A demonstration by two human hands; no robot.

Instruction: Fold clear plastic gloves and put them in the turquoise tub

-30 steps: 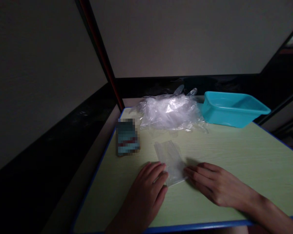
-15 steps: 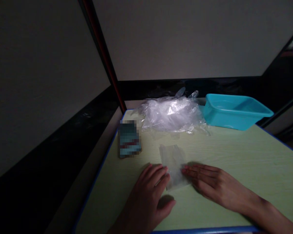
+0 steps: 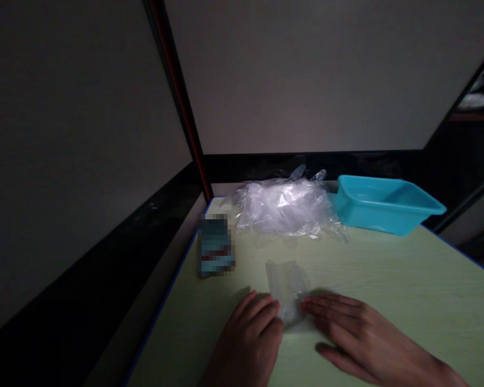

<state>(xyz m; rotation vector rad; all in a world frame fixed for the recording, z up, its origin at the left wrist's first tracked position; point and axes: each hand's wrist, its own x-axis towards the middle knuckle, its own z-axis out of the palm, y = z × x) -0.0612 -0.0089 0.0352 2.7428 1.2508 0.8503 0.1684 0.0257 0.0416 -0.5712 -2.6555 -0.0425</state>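
Note:
A thin, see-through piece of plastic (image 3: 287, 285), folded into a rough rectangle, lies flat on the table between my hands. My left hand (image 3: 250, 328) rests at its lower left edge with fingers stretched forward; the thumb is mostly hidden behind the index finger. On the opposite side, my right hand (image 3: 347, 325) touches the lower right edge with its fingertips. Its fingers lie straight and close together, while the thumb stands apart below. Neither hand is visibly wrapped round anything.
A heap of crinkled clear plastic (image 3: 284, 207) with finger-like tips lies at the back of the pale table (image 3: 387, 269). Right of it stands a turquoise basin (image 3: 381, 215). A pixelated flat object (image 3: 216, 245) lies near the left edge. Walls close in behind and left.
My left thumb has drawn in beside the fingers, and my right thumb has swung out from under its hand. The view has tilted, so everything sits lower.

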